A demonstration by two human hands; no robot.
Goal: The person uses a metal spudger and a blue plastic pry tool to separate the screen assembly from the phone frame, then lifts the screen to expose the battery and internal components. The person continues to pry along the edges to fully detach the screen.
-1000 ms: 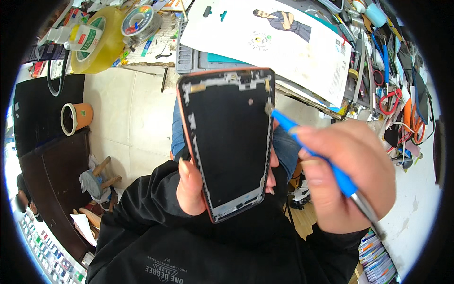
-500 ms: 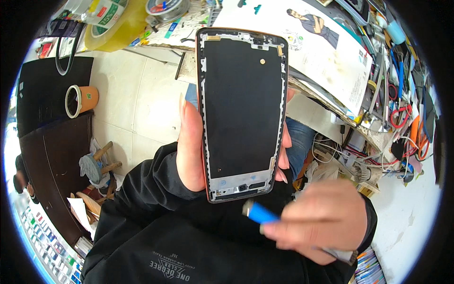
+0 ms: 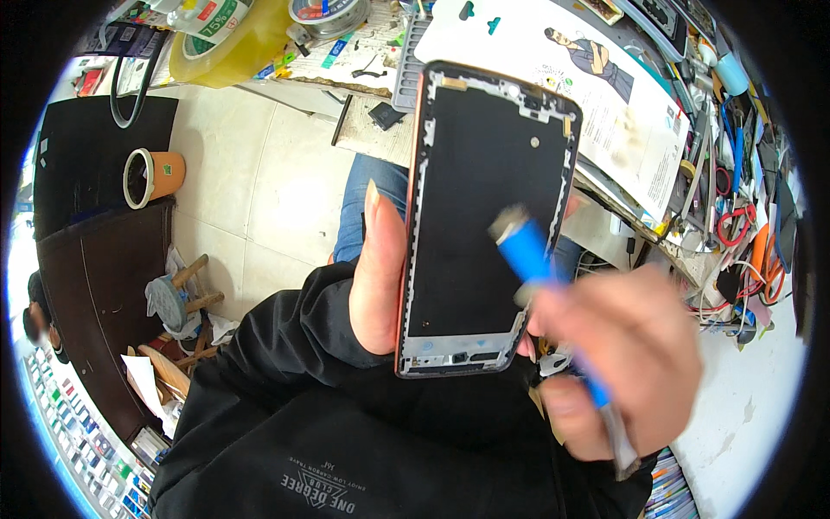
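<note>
My left hand is wrapped round a bare phone frame, with its thumb along the left edge and fingertips at the right edge. The frame has a black inner panel, a white-and-grey worn border and a copper-toned side, and it stands tilted slightly to the right. My right hand, blurred by motion, is closed round a blue-handled brush. One stubby, pale end of the brush is over the panel's right half; the other end, with a metal sleeve, sticks out below my palm. Whether the tip touches the panel, I cannot tell.
Across the far bench lie a printed white sheet, a roll of yellow tape and a solder spool. Red-handled scissors and many tools crowd the right. An orange bin and a wooden stool stand at left.
My right hand has raised the brush from below the phone frame to over its panel. In view, the frame has shifted right and tilted a little clockwise.
</note>
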